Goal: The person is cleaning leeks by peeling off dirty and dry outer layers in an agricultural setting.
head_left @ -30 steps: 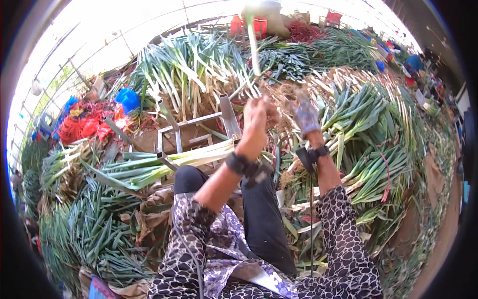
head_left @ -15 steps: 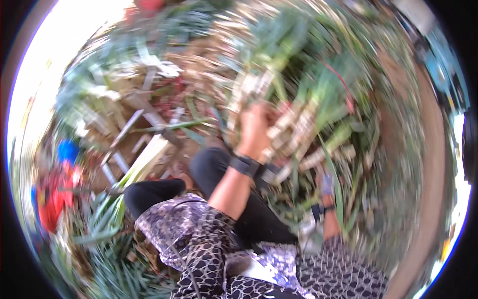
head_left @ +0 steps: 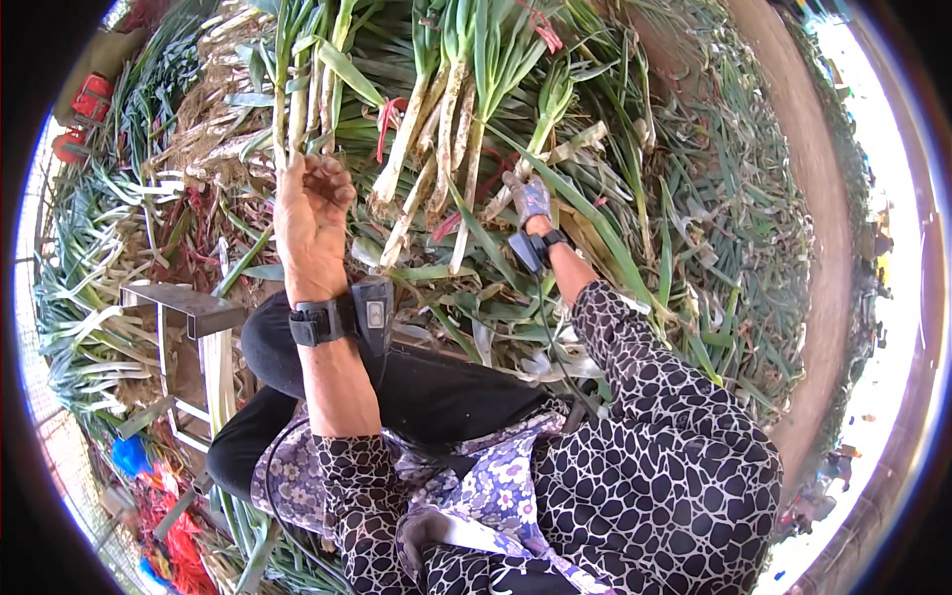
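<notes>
My left hand (head_left: 315, 218) is bare, with its fingers curled at the lower ends of a few upright leeks (head_left: 297, 109); the stalks run up from the thumb side. My right hand (head_left: 532, 200) wears a patterned glove and is closed around the white lower end of another leek (head_left: 543, 127), its fingertips partly hidden. Between my hands lie loose leeks (head_left: 451, 129) with pale, soil-marked stalks and green leaves. A red tie (head_left: 390, 124) hangs beside them. Both wrists carry dark straps with small devices.
A metal frame (head_left: 188, 305) stands left of my knees. Piled leeks (head_left: 89, 288) line the left side, and leaf scraps (head_left: 496, 307) cover the ground before me. Red plastic strands (head_left: 178, 526) lie at lower left. A bare dirt path (head_left: 823, 228) curves along the right.
The view has swung and sharpened. My left hand has moved left, away from the leeks in the middle, to the upright stalks. My right hand has come up and forward to a leek.
</notes>
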Available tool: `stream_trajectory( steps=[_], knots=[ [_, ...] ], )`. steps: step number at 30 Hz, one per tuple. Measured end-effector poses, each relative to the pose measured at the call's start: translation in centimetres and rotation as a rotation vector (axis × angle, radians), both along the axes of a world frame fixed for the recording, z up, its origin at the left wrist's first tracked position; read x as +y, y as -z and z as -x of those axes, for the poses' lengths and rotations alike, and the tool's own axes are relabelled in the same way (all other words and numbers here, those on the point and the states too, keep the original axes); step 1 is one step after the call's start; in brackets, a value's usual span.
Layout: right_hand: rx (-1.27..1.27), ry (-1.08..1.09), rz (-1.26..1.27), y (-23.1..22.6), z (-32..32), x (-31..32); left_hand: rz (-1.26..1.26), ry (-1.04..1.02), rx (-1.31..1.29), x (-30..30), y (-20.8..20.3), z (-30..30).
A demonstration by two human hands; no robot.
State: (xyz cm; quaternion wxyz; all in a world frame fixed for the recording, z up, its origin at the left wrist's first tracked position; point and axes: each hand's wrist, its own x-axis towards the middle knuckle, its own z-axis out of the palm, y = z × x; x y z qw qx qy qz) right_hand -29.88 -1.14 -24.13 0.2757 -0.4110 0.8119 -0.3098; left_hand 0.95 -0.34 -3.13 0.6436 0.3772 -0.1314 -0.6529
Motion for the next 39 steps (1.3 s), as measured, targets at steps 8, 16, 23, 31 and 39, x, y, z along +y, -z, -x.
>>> stream_trajectory(
  steps=[8,16,23,31,39],
  knots=[
    [0.274,-0.240,0.474,-2.5,3.3,5.1,0.003,0.045,-0.104,0.1,0.6,1.5],
    [0.018,-0.218,0.501,-20.4,5.5,19.2,0.034,0.362,-0.327,0.3,-0.9,6.2],
    [-0.160,-0.385,0.418,-23.9,-1.9,16.7,0.372,0.551,-0.252,1.3,-2.3,7.0],
    [-0.549,-0.389,0.250,-21.0,-9.6,9.8,0.368,0.092,-0.390,1.0,-2.6,3.0],
    [-0.212,-0.547,0.419,-20.4,-12.5,8.9,0.316,-0.113,-0.560,0.2,-1.5,3.0]
  ],
)
